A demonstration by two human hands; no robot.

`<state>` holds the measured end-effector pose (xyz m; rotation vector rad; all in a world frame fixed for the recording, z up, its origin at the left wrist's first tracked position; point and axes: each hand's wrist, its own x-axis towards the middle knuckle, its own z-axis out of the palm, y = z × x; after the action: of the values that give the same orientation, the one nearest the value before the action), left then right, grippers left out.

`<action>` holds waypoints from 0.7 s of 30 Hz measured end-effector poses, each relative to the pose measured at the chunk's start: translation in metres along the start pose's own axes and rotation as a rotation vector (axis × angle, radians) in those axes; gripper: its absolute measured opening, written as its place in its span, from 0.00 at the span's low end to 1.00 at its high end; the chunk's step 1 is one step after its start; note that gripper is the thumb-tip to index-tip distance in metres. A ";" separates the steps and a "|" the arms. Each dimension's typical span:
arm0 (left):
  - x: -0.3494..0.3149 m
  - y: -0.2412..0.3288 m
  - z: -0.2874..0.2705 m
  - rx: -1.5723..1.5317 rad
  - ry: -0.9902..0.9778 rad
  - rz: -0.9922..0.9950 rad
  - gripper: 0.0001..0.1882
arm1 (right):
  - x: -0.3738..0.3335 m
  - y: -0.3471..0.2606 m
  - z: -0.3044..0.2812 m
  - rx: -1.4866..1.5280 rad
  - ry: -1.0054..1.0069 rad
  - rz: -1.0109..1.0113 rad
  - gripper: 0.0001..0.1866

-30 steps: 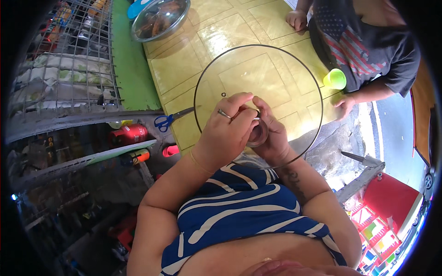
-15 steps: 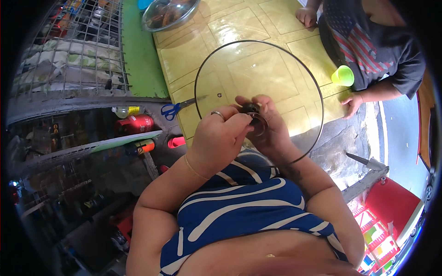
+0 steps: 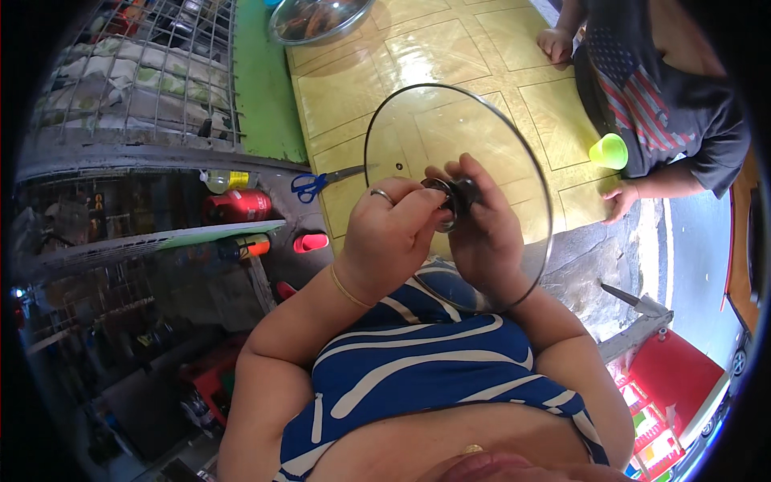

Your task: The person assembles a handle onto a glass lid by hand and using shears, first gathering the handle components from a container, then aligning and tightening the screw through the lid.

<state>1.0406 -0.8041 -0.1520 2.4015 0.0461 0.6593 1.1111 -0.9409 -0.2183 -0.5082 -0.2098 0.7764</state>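
A clear glass pot lid (image 3: 474, 120) with a dark rim stands tilted between my hands, above the yellow table. At its middle sits a dark knob (image 3: 465, 193) with a shiny round metal part beside it. My left hand (image 3: 385, 237), with a ring on one finger, is closed with thumb and fingertips pinched at that metal part. Behind the glass, my right hand (image 3: 490, 233) curls its fingers round the dark knob. Whatever small piece lies between my left fingertips is mostly hidden. A small dark ring-shaped piece (image 3: 399, 167) appears past my left hand, through the glass.
Blue-handled scissors (image 3: 309, 187) lie at the table's left edge. A glass bowl (image 3: 317, 18) with brownish contents stands at the far left of the yellow table (image 3: 434, 48). At the right, a green cup (image 3: 609, 151) is beside another person's hand (image 3: 620, 201). A wire rack (image 3: 152, 72) stands left.
The lid has turned and tilted more edge-on, its knob swinging to the right of my left fingertips. My right fingers have straightened a little. The view has shifted slightly.
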 end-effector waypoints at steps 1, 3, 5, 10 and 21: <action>0.000 -0.002 0.000 0.001 0.002 -0.002 0.09 | -0.001 0.001 -0.001 0.000 -0.002 0.003 0.32; -0.002 -0.007 0.002 -0.080 0.037 -0.029 0.09 | -0.004 0.005 -0.004 -0.235 0.023 0.001 0.32; -0.002 -0.008 0.002 -0.102 0.025 -0.080 0.09 | 0.000 0.009 -0.008 -0.080 -0.020 0.032 0.31; -0.010 -0.022 0.022 -0.049 0.009 -0.082 0.06 | 0.012 0.023 -0.019 0.247 0.187 0.308 0.23; 0.005 -0.047 0.018 -0.025 -0.124 -0.377 0.04 | 0.024 0.054 -0.046 0.499 0.125 0.520 0.21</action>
<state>1.0598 -0.7759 -0.1899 2.3154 0.4242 0.3327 1.1113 -0.9082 -0.2852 -0.1290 0.2434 1.2536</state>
